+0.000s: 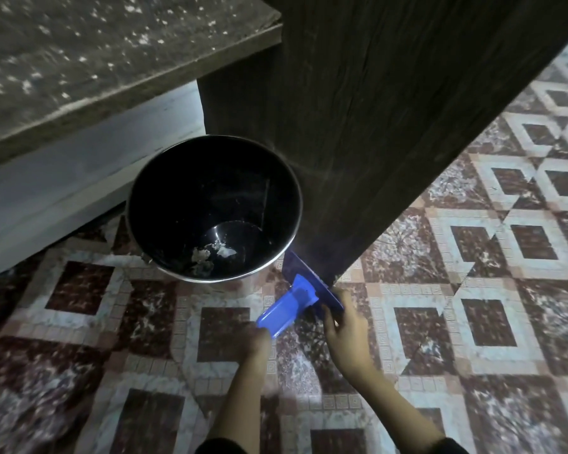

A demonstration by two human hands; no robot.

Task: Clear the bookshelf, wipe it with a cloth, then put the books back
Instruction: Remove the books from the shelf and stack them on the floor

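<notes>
No books or cloth are in view. A dark wooden panel (pixel 391 109), apparently the side of the bookshelf, rises from the floor. A blue dustpan (pixel 295 299) stands on edge against the panel's bottom corner, with its handle pointing toward me. My left hand (pixel 259 343) grips the end of the handle. My right hand (pixel 343 329) holds the dustpan's right edge between fingers and thumb.
A round black bin (pixel 151 191) with a metal rim stands left of the panel, with a few scraps at its bottom. A speckled stone slab (pixel 95 60) on a pale base fills the upper left. Patterned red-and-white floor tiles (pixel 473 290) spread to the right and below.
</notes>
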